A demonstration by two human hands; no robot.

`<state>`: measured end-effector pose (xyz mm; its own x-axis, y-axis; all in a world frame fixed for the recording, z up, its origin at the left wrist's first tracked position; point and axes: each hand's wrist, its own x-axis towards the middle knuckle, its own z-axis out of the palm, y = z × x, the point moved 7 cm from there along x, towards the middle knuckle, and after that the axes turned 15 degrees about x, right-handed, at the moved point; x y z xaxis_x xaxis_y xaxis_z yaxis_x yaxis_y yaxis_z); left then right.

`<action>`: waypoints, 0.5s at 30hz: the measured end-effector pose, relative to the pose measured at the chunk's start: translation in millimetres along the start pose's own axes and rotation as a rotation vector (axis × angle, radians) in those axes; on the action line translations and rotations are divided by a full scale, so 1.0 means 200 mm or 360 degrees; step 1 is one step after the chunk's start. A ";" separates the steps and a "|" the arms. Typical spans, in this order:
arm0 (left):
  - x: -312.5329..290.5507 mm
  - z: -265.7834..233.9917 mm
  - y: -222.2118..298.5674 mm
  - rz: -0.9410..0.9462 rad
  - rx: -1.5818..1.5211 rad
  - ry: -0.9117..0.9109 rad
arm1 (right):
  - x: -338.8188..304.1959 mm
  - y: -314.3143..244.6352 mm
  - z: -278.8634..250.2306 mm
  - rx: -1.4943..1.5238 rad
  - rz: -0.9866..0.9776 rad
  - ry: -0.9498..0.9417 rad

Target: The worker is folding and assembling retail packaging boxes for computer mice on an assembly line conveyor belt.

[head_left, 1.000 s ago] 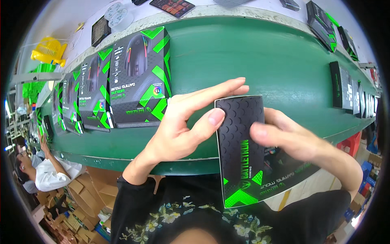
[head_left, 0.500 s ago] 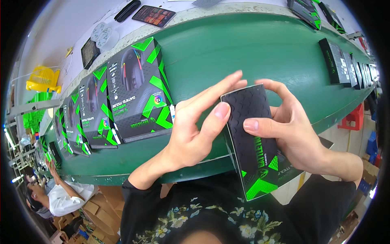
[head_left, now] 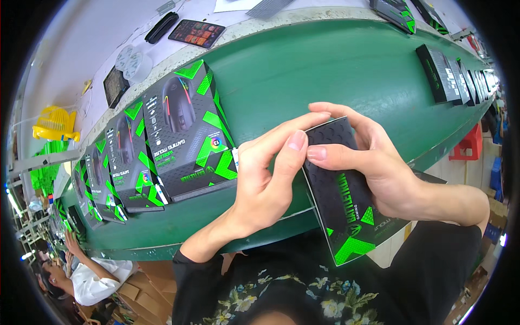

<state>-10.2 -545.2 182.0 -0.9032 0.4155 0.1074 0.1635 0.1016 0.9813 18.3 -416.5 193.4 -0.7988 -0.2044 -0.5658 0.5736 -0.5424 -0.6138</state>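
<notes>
A black and green mouse box [head_left: 346, 200] is tilted in front of my chest, over the near edge of the green conveyor belt [head_left: 271, 70]. My left hand [head_left: 268, 176] presses its thumb and fingers at the box's upper left corner. My right hand [head_left: 374, 162] wraps the right side, with its thumb across the top of the narrow face and its fingers curled over the far end. Both thumbs nearly meet at the upper left edge. Part of the box's broad face shows below my right wrist. To the left, a matching mouse box [head_left: 187, 124] lies face up on the belt.
Several more mouse boxes [head_left: 127, 157] line the belt leftward, and black boxes [head_left: 436, 73] stand in a row at the far right. A phone [head_left: 196, 33] and a black case [head_left: 161, 27] lie on the ledge behind. A co-worker in a white shirt [head_left: 95, 281] sits at lower left.
My right thumb has slid left across the box toward my left thumb, and my right fingers have moved left over its far end. The view has shifted slightly.
</notes>
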 end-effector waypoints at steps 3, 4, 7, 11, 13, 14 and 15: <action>0.02 0.01 0.02 0.0128 -0.0048 0.0052 | 0.01 -0.01 -0.01 -0.0053 0.0080 -0.0055; 0.02 0.02 0.01 0.0137 -0.0062 0.0061 | 0.01 -0.01 -0.01 -0.0062 0.0092 -0.0091; 0.02 0.01 0.01 0.0110 -0.0065 0.0024 | 0.03 -0.01 -0.01 -0.0046 0.0053 -0.0124; 0.03 0.01 0.01 0.0115 -0.0035 0.0028 | 0.03 -0.01 0.00 -0.0001 0.0046 -0.0165; 0.03 0.02 0.01 0.0114 -0.0048 0.0019 | 0.04 -0.02 0.00 -0.0004 0.0047 -0.0171; 0.03 0.02 0.01 0.0112 -0.0061 0.0013 | 0.04 -0.01 0.00 -0.0011 0.0050 -0.0179; 0.03 0.02 0.01 0.0108 -0.0063 0.0012 | 0.03 -0.01 0.00 -0.0009 0.0053 -0.0176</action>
<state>-14.6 -539.2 184.5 -0.8935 0.4135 0.1752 0.2089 0.0374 0.9772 11.6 -416.1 191.2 -0.7943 -0.3110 -0.5218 0.6008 -0.5293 -0.5990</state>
